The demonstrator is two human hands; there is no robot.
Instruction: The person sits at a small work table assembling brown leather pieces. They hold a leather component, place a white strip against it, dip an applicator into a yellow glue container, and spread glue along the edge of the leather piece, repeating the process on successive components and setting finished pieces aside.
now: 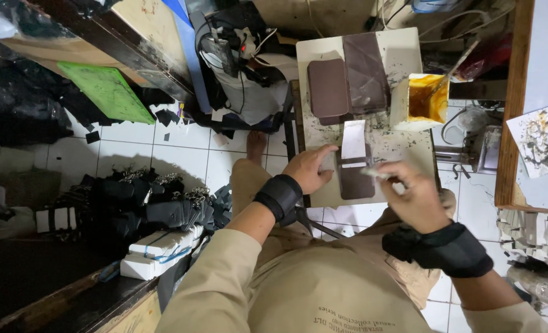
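While the left hand (310, 169) is pressing flat and open beside the brown leather strip (354, 180), the right hand (413, 196) is pinching a small brush (373, 173), near the board's edge (323, 200).

The left hand (310, 168) presses flat on a brown leather strip (354, 179) lying on a small speckled work board (403, 49). The right hand (413, 197) holds a thin brush (373, 173) just beside the strip. A glue tub (423, 102) stands near two brown leather pieces (348, 83).
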